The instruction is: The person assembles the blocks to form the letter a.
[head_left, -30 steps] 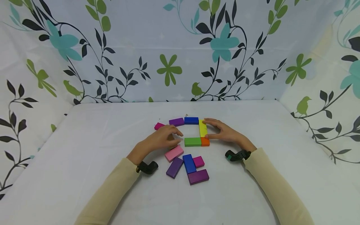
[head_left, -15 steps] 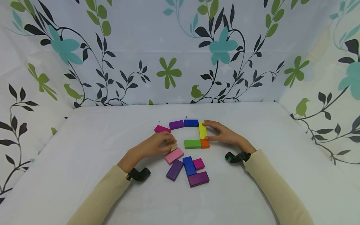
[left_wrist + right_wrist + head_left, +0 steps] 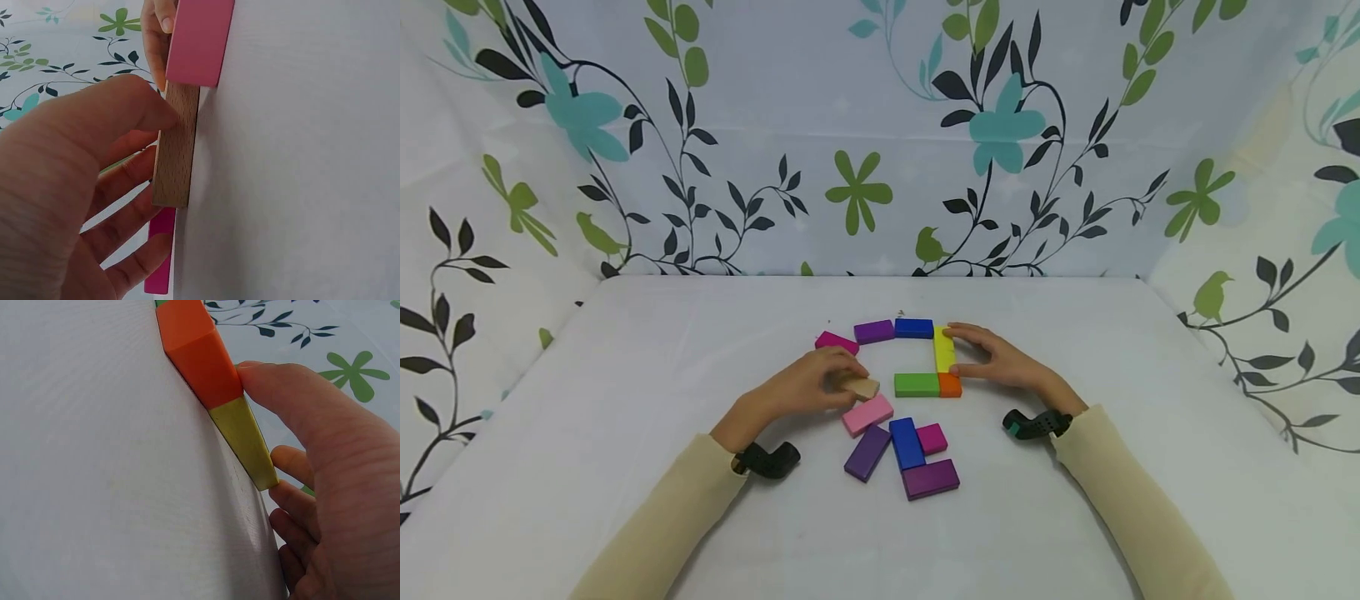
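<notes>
In the head view my left hand (image 3: pixel 808 383) pinches a plain wooden block (image 3: pixel 859 387) between thumb and fingers. The left wrist view has the thumb on the near face of this wooden block (image 3: pixel 175 150), its end against the pink block (image 3: pixel 201 40). My right hand (image 3: pixel 1003 358) rests at the right side of the yellow block (image 3: pixel 943 348), index fingertip by its far end. Up close, the thumb (image 3: pixel 265 375) touches the edge of the orange block (image 3: pixel 201 359) where it meets the yellow one. A green block (image 3: pixel 916 385) lies left of the orange.
Blue (image 3: pixel 913 328), purple (image 3: pixel 874 332) and magenta (image 3: pixel 837 342) blocks form the far side of a ring. Nearer lie a dark purple block (image 3: pixel 867 454), a blue block (image 3: pixel 907 443), a small magenta block (image 3: pixel 932 438) and a plum block (image 3: pixel 931 478). Patterned cloth (image 3: pixel 760 100) stands behind.
My left hand has drawn slightly left and toward me, and the wooden block has come into sight in its grip, by the pink block. My right hand stays beside the yellow block.
</notes>
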{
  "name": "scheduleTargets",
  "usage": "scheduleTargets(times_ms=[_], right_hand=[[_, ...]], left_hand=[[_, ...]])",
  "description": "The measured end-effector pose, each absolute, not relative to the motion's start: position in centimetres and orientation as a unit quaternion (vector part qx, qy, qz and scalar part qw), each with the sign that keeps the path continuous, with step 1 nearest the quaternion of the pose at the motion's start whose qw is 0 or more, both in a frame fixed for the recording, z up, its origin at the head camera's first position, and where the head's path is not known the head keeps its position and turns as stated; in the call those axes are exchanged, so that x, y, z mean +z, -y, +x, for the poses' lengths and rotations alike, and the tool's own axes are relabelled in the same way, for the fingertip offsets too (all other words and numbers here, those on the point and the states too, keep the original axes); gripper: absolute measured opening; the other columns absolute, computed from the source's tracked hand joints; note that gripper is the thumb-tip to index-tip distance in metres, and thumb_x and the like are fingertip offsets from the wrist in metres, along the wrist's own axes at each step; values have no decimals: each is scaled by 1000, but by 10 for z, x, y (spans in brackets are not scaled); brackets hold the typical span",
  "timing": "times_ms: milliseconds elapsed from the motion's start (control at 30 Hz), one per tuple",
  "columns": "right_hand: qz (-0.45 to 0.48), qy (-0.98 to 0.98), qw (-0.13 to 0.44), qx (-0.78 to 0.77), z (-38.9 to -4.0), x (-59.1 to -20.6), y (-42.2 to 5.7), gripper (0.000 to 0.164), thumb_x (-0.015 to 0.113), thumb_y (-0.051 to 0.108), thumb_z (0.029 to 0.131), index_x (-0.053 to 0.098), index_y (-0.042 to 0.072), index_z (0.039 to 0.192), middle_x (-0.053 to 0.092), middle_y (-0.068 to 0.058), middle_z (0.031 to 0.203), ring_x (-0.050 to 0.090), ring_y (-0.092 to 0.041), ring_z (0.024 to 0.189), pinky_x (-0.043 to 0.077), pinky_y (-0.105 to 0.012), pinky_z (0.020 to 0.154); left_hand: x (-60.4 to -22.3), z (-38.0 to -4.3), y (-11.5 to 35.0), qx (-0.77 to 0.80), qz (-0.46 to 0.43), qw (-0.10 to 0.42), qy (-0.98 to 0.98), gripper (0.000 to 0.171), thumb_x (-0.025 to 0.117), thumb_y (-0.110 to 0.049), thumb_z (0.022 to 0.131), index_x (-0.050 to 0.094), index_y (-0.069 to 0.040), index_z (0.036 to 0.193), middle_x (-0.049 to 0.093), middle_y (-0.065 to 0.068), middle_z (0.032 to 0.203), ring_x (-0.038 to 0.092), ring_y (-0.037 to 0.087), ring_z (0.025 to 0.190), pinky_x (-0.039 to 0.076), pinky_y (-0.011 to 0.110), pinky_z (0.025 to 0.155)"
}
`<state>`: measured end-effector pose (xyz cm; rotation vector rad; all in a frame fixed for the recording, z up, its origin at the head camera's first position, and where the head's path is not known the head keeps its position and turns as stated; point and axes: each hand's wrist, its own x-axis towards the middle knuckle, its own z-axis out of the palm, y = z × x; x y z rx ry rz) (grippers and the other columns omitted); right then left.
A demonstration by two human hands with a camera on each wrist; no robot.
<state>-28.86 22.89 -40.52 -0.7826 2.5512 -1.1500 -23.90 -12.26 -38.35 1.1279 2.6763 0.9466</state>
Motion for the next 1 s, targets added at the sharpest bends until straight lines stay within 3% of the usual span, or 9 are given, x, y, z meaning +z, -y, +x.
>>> scheduleTargets(times_ms=[433,1000], right_hand=[[-270,-873,115,-389,-288,-404,-228,68,71,28,89,41,12,148,24,-10,160,13,-36,148,11,-63,113],[-266,-874,116,-390,-287,-404,-228,68,71,29,89,41,14,148,23,-10,160,13,-36,148,11,-64,113]], left_hand=[[-385,-236,114,315,351,42,-881,36,76,-24,85,67,-8,116,60,3,97,53,15,88,47,26,75],[-396,-242,120,351,355,69,-864,42,77,-25,83,66,-9,120,61,-1,96,53,14,88,48,26,76]])
